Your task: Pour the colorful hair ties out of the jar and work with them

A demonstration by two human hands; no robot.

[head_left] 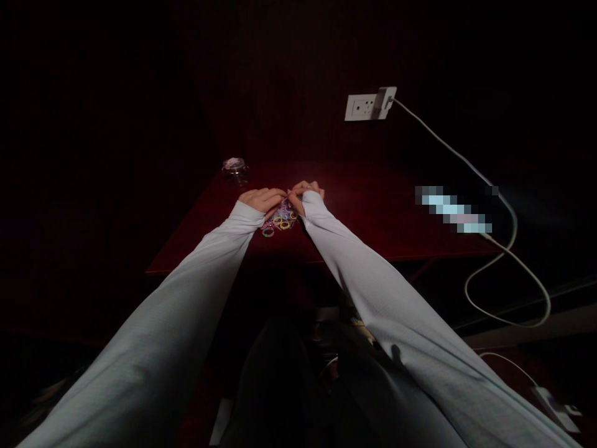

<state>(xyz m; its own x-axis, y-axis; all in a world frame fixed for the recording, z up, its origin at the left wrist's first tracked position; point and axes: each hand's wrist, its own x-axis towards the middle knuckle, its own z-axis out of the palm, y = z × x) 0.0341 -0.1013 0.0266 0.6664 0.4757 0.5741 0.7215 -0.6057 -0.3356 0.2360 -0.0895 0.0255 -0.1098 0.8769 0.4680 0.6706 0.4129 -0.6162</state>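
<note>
A small pile of colourful hair ties [280, 221], in yellow, purple, pink and bluish tones, lies on the dark red table [368, 224]. Just above its far edge, my left hand [263, 200] and my right hand [308, 190] come together, fingertips almost touching. Both hands are closed in a pinch. What sits between the fingertips is too small and dark to make out. My fingers and cuffs cover part of the pile. A ring shows on my right hand.
A glass jar [234, 168] with a pinkish top stands at the table's back left. A wall socket [366, 107] holds a charger, whose white cable [466, 163] loops down on the right past a pixelated object [454, 210]. A white power strip [555, 407] lies at lower right.
</note>
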